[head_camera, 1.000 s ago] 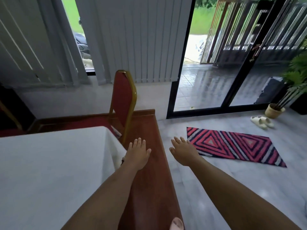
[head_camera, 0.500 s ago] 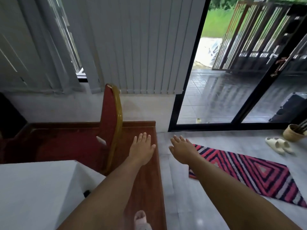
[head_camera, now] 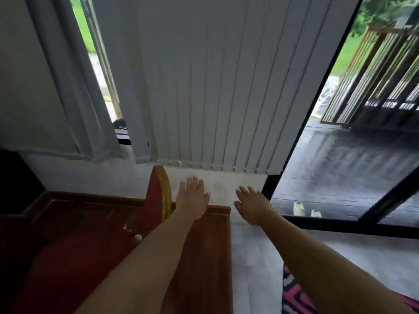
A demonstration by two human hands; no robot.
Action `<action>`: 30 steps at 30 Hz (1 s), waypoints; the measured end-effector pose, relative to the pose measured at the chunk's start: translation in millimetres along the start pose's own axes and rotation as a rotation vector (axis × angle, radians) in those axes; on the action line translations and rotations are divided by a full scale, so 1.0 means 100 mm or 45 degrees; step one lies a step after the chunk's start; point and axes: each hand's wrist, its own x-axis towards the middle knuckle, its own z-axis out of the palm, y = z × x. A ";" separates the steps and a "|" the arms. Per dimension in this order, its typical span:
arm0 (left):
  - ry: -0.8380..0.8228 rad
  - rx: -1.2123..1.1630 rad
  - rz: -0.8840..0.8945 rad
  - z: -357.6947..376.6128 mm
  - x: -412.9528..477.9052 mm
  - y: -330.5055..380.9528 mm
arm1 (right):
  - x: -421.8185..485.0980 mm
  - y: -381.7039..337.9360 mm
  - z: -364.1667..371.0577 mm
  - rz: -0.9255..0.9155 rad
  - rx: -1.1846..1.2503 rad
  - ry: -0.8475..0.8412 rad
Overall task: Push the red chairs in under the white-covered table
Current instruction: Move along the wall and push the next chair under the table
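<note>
Reaching out with left hand [head_camera: 192, 200] and right hand [head_camera: 255, 206], both grips spread flat, empty, just right of red chair [head_camera: 156, 200] backrest.

Grey vertical blinds [head_camera: 204, 87], glass door [head_camera: 353, 173]

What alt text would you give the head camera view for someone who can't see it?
Two bare arms reach forward, left hand and right hand open and holding nothing, beside a red chair with a gold frame. Grey blinds hang behind; a glass door stands at right.
</note>
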 end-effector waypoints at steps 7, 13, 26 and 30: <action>0.063 0.010 -0.320 -0.09 0.92 -0.74 | 1.43 -0.19 -0.30 -0.245 -0.072 0.002; 0.004 -0.101 -0.660 -0.01 1.68 -1.32 | 2.78 -0.45 -0.62 -0.517 -0.093 -0.012; -0.048 -0.269 -1.216 0.21 2.39 -2.24 | 4.64 -1.40 -0.85 -1.072 -0.137 -0.126; -0.051 -0.306 -1.405 0.29 2.38 -2.65 | 5.08 -1.90 -0.86 -1.260 -0.195 -0.152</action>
